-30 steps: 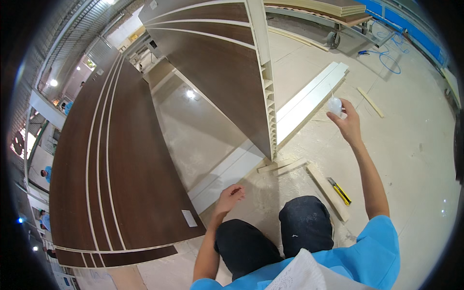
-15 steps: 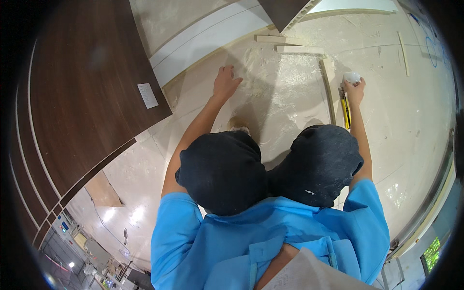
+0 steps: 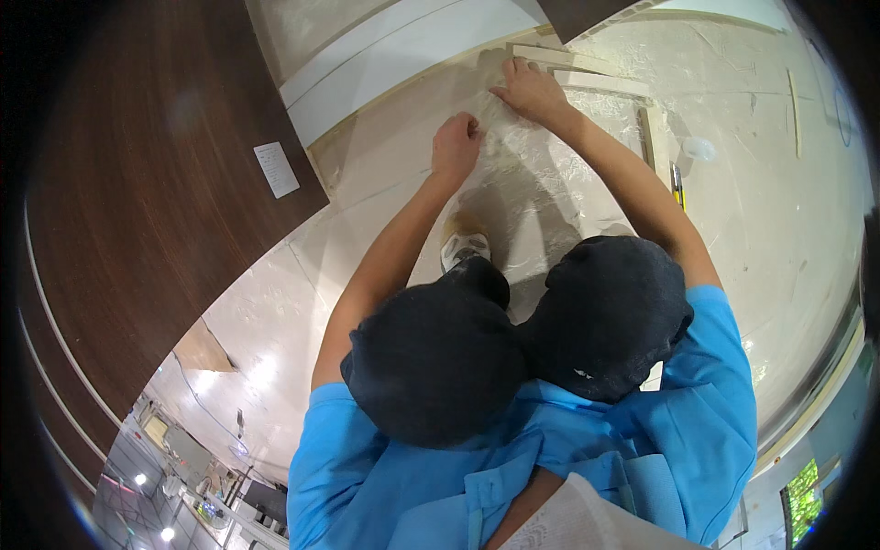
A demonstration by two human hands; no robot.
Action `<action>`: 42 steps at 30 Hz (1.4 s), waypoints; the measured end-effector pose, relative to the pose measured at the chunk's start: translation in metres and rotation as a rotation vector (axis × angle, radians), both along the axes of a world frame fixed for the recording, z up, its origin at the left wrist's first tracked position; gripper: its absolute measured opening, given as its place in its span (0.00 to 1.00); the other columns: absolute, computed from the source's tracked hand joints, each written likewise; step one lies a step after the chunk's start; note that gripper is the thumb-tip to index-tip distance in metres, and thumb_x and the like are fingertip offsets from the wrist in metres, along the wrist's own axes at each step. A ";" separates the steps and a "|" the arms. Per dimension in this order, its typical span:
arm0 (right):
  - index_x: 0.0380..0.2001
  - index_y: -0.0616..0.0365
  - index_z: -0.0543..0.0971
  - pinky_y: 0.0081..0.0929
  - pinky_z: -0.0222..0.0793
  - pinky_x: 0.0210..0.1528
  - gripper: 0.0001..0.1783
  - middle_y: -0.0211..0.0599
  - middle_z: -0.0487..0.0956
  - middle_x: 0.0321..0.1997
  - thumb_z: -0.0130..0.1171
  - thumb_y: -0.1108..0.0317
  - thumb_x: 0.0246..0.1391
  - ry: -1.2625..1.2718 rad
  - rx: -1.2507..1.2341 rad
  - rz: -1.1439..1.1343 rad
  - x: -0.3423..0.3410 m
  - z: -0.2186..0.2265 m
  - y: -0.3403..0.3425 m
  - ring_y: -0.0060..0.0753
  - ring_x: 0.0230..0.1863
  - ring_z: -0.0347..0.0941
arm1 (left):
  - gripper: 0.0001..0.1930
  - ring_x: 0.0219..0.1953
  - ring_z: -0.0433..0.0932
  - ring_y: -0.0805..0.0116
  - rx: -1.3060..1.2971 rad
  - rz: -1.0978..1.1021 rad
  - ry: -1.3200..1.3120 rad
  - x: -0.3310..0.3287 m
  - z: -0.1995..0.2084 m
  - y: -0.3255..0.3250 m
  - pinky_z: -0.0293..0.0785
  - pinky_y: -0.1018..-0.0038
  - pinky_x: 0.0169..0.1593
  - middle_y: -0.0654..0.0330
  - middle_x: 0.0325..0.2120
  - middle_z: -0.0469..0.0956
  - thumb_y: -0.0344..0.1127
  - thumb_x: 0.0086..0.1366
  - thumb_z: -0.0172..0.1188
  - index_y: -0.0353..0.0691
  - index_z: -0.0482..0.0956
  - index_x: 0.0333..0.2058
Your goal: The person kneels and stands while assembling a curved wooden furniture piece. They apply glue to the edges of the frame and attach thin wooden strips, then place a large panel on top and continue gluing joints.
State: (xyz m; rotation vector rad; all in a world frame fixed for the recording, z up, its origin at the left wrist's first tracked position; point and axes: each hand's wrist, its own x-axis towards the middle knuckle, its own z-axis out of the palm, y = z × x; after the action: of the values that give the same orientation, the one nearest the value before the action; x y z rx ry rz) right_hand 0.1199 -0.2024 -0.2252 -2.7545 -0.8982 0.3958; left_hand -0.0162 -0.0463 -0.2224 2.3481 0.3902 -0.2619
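A pale floor (image 3: 788, 238), covered in glossy protective sheeting, is seen from above, with a large dark wood-grain panel (image 3: 137, 202) curving along the left side and a white strip (image 3: 403, 55) running beside it. A small white paper label (image 3: 276, 169) is stuck on the panel. Both arms are stretched forward over dark-trousered knees (image 3: 513, 339), sleeves in bright blue. The left hand (image 3: 456, 147) is pressed down on the sheeted floor, fingers curled under in a loose fist; nothing is seen held in it. The right hand (image 3: 532, 92) is laid flat, fingers spread narrowly, fingertips touching the near end of a pale wooden strip (image 3: 587, 82) lying on the floor. More pale strips are set just beyond, forming a rough corner. A yellow-handled tool (image 3: 678, 186) is left on the floor just right of the right forearm, and a small white round object (image 3: 699, 148) rests near it. A light shoe (image 3: 463, 247) is glimpsed between the arms.
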 end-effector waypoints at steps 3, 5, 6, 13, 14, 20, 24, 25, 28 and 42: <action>0.56 0.66 0.72 0.46 0.78 0.53 0.31 0.57 0.76 0.55 0.59 0.48 0.65 0.010 0.094 0.135 -0.015 -0.001 0.009 0.59 0.55 0.77 | 0.11 0.41 0.85 0.57 -0.387 0.250 -0.146 0.005 -0.003 0.002 0.79 0.65 0.48 0.51 0.38 0.85 0.30 0.65 0.65 0.33 0.83 0.44; 0.54 0.65 0.72 0.45 0.78 0.52 0.26 0.56 0.76 0.53 0.58 0.52 0.65 0.011 0.144 0.266 -0.038 -0.005 0.008 0.57 0.53 0.78 | 0.12 0.41 0.84 0.62 -0.417 0.326 -0.202 0.000 -0.005 0.009 0.79 0.67 0.48 0.54 0.38 0.85 0.31 0.66 0.63 0.33 0.82 0.46; 0.53 0.64 0.72 0.45 0.78 0.51 0.24 0.55 0.76 0.52 0.58 0.54 0.65 0.020 0.085 0.317 -0.048 -0.009 0.007 0.56 0.52 0.78 | 0.12 0.41 0.84 0.65 -0.441 0.370 -0.194 -0.003 -0.007 0.014 0.79 0.69 0.48 0.55 0.38 0.85 0.31 0.67 0.63 0.33 0.82 0.48; 0.48 0.63 0.77 0.42 0.78 0.52 0.14 0.51 0.79 0.47 0.52 0.67 0.65 0.146 0.190 0.474 -0.101 -0.049 -0.017 0.51 0.52 0.78 | 0.12 0.36 0.79 0.72 -0.436 0.347 -0.208 -0.046 -0.005 0.050 0.76 0.73 0.43 0.59 0.33 0.83 0.35 0.71 0.63 0.32 0.81 0.46; 0.52 0.62 0.77 0.43 0.72 0.58 0.18 0.54 0.78 0.54 0.50 0.63 0.66 0.116 0.277 0.371 -0.102 -0.050 -0.021 0.51 0.58 0.75 | 0.12 0.41 0.80 0.69 -0.452 0.331 -0.186 -0.047 -0.001 0.051 0.77 0.70 0.48 0.57 0.37 0.83 0.33 0.69 0.64 0.32 0.82 0.46; 0.38 0.61 0.79 0.39 0.74 0.43 0.10 0.45 0.83 0.33 0.61 0.65 0.66 0.288 0.808 -0.496 -0.042 0.072 -0.064 0.45 0.37 0.80 | 0.11 0.39 0.81 0.72 -0.532 0.295 -0.247 -0.017 0.069 0.054 0.78 0.74 0.46 0.58 0.36 0.83 0.31 0.70 0.62 0.32 0.81 0.47; 0.39 0.61 0.80 0.23 0.66 0.31 0.10 0.27 0.77 0.27 0.59 0.64 0.67 -0.070 1.295 -0.549 0.024 0.256 -0.130 0.17 0.27 0.68 | 0.10 0.39 0.79 0.75 -0.533 0.076 -0.432 0.027 0.147 0.045 0.76 0.76 0.46 0.61 0.36 0.82 0.30 0.71 0.63 0.33 0.81 0.47; 0.39 0.61 0.80 0.20 0.64 0.29 0.10 0.25 0.76 0.26 0.59 0.64 0.68 -0.173 1.383 -0.481 0.033 0.302 -0.135 0.14 0.27 0.67 | 0.10 0.38 0.78 0.76 -0.505 0.027 -0.470 0.035 0.166 0.047 0.75 0.77 0.46 0.62 0.35 0.81 0.30 0.71 0.62 0.33 0.81 0.47; 0.40 0.60 0.79 0.18 0.63 0.28 0.07 0.23 0.75 0.26 0.62 0.68 0.67 -0.562 1.542 -0.298 0.051 0.427 -0.153 0.11 0.27 0.66 | 0.09 0.39 0.79 0.76 -0.498 -0.108 -0.566 0.067 0.239 0.019 0.76 0.76 0.48 0.62 0.37 0.83 0.29 0.72 0.62 0.34 0.81 0.48; 0.35 0.58 0.81 0.20 0.67 0.32 0.09 0.28 0.78 0.33 0.73 0.69 0.58 -1.252 1.573 -0.076 0.107 0.519 -0.106 0.19 0.30 0.70 | 0.12 0.43 0.84 0.70 -0.356 -0.323 -0.624 0.045 0.382 -0.044 0.80 0.72 0.51 0.58 0.44 0.85 0.28 0.69 0.65 0.37 0.81 0.50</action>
State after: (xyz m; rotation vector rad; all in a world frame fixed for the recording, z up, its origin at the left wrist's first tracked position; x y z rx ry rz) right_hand 0.2273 -0.3087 0.2939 -1.2229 -0.6702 -1.4991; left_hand 0.0285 -0.0905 0.1599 1.9968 -0.3164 0.2385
